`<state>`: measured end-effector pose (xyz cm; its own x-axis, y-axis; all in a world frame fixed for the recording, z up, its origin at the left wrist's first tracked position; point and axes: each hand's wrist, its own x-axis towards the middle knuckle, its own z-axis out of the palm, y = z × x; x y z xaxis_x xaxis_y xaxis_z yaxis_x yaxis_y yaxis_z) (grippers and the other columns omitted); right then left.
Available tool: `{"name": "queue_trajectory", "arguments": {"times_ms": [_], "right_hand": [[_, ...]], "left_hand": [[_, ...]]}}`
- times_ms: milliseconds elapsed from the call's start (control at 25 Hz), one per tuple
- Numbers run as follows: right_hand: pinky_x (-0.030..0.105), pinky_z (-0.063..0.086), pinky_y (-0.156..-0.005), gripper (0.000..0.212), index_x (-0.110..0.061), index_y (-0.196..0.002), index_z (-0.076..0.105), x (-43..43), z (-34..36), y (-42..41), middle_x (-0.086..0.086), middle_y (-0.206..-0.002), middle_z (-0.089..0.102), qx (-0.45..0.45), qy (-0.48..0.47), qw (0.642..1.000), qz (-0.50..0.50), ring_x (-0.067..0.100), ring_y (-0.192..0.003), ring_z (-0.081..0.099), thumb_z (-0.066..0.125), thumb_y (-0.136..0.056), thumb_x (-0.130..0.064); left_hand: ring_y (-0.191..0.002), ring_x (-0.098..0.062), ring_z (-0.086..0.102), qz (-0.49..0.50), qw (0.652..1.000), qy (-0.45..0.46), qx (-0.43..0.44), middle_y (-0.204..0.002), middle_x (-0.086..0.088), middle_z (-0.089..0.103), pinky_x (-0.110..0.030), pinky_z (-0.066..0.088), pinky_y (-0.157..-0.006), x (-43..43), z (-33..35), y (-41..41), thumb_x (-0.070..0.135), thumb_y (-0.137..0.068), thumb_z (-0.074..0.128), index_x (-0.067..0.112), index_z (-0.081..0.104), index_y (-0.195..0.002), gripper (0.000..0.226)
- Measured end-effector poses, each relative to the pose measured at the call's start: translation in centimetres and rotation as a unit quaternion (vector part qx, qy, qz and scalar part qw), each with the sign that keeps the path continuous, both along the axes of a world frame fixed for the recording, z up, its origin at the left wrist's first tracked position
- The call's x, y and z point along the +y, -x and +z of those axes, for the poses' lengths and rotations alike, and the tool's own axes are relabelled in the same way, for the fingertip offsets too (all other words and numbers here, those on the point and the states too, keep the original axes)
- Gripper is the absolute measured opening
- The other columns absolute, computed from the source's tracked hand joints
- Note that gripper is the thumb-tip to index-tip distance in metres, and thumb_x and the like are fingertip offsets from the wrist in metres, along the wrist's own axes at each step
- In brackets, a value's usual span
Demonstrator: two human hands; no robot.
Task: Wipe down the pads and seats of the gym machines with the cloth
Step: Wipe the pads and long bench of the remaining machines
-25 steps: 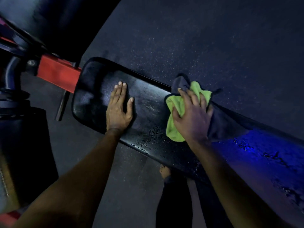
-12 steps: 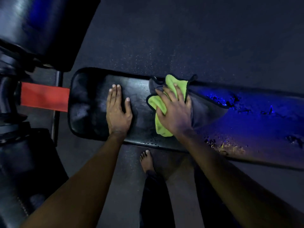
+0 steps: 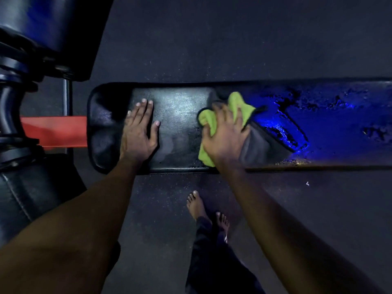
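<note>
A long black bench pad [image 3: 180, 115] runs across the view, wet and lit blue on its right part. My left hand [image 3: 139, 132] rests flat on the pad near its left end, fingers straight. My right hand [image 3: 224, 136] presses a bunched cloth [image 3: 235, 102], green on one side and grey on the other, onto the pad's middle with spread fingers. The cloth's grey part trails to the right of the hand. Water drops sit along the pad's near edge.
A red frame beam [image 3: 55, 130] joins the bench's left end to a black machine post [image 3: 8, 111]. A large black pad [image 3: 53, 28] hangs at the upper left, another [image 3: 31, 198] at the lower left. My bare feet [image 3: 196, 205] stand on the dark rubber floor.
My right hand has slid the cloth along the pad toward its left end. My left hand has stayed flat in place. The view has swung so the bench lies level.
</note>
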<state>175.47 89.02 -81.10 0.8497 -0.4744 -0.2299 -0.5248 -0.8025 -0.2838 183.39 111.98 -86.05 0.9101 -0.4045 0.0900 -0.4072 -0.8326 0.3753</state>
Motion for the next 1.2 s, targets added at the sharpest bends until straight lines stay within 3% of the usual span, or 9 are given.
{"name": "queue_trajectory", "arguments": {"times_ms": [200,280,400,520,640,800,1000,1080,1200], "right_hand": [[0.065,0.021,-0.115,0.062,-0.035,-0.154,0.036,2.2,-0.4,2.9,-0.007,-0.161,0.034,-0.007,-0.036,0.979,0.201,0.024,-0.156,0.009,0.053,-0.095,-0.043],[0.064,0.022,-0.115,0.064,-0.039,-0.154,0.034,-0.3,-0.6,4.5,-0.008,-0.162,0.033,-0.004,-0.022,0.985,0.171,0.022,-0.156,0.010,0.053,-0.093,-0.044],[0.063,0.029,-0.112,0.064,-0.039,-0.151,0.040,-3.3,-0.9,7.8,-0.009,-0.159,0.039,-0.023,0.010,0.999,0.032,0.023,-0.154,0.018,0.055,-0.089,-0.046],[0.064,0.031,-0.108,0.064,-0.036,-0.148,0.045,-0.5,-1.4,9.5,-0.008,-0.155,0.043,-0.036,0.022,0.996,-0.074,0.026,-0.152,0.023,0.056,-0.086,-0.045],[0.068,0.031,-0.107,0.065,-0.035,-0.146,0.047,7.1,-2.0,9.3,-0.005,-0.154,0.046,-0.049,0.009,0.998,-0.044,0.029,-0.150,0.025,0.062,-0.084,-0.044],[0.064,0.019,-0.116,0.064,-0.035,-0.149,0.043,16.7,-2.9,7.9,-0.009,-0.160,0.036,-0.060,-0.037,0.997,0.016,0.027,-0.154,0.009,0.065,-0.088,-0.038],[0.060,0.004,-0.119,0.071,-0.034,-0.155,0.035,14.7,-3.0,9.0,-0.009,-0.164,0.029,-0.053,-0.040,0.993,0.102,0.023,-0.156,0.001,0.063,-0.090,-0.028],[0.061,0.002,-0.119,0.070,-0.037,-0.156,0.031,10.4,-2.9,10.7,-0.009,-0.165,0.026,-0.039,-0.022,0.998,0.049,0.024,-0.157,0.001,0.060,-0.093,-0.030],[0.066,0.018,-0.118,0.065,-0.038,-0.153,0.038,3.3,-2.5,11.9,-0.008,-0.162,0.034,-0.056,0.010,0.993,-0.104,0.024,-0.156,0.010,0.058,-0.091,-0.033]], "left_hand": [[-0.149,-0.022,0.030,0.006,1.000,0.002,-0.024,-0.160,-0.008,0.035,-0.037,0.019,-0.123,0.0,-0.3,0.2,0.031,-0.103,0.048,0.011,0.037,-0.153,0.055],[-0.148,-0.022,0.031,0.007,1.000,0.007,-0.029,-0.159,-0.008,0.036,-0.035,0.018,-0.123,-0.2,-0.2,0.0,0.031,-0.103,0.049,0.011,0.039,-0.152,0.054],[-0.148,-0.022,0.033,0.012,1.000,0.009,-0.026,-0.159,-0.007,0.037,-0.035,0.020,-0.123,-0.1,-0.2,-0.1,0.033,-0.102,0.049,0.012,0.041,-0.152,0.054],[-0.147,-0.023,0.034,0.017,0.999,0.019,-0.021,-0.158,-0.007,0.038,-0.036,0.022,-0.122,-0.1,-0.7,-0.2,0.033,-0.101,0.050,0.013,0.042,-0.151,0.055],[-0.141,-0.028,0.042,0.019,0.998,0.060,-0.002,-0.154,-0.010,0.045,-0.035,0.027,-0.120,-0.2,-0.6,-0.8,0.033,-0.097,0.055,0.011,0.049,-0.147,0.055],[-0.133,-0.031,0.046,0.008,0.998,0.057,0.022,-0.149,-0.011,0.050,-0.027,0.028,-0.115,0.4,0.1,-2.1,0.030,-0.094,0.052,0.011,0.055,-0.143,0.052],[-0.133,-0.034,0.045,-0.009,0.998,0.060,0.013,-0.150,-0.013,0.048,-0.026,0.026,-0.115,0.7,0.1,-2.2,0.012,-0.085,0.042,0.009,0.053,-0.143,0.060],[-0.135,-0.034,0.044,-0.002,0.998,0.055,0.017,-0.151,-0.013,0.047,-0.029,0.025,-0.117,0.4,0.1,-1.8,0.016,-0.088,0.044,0.008,0.052,-0.144,0.057],[-0.142,-0.031,0.036,0.014,0.999,0.044,0.017,-0.156,-0.011,0.040,-0.035,0.021,-0.120,-0.4,0.2,-0.7,0.029,-0.099,0.044,0.011,0.046,-0.149,0.053]]}}
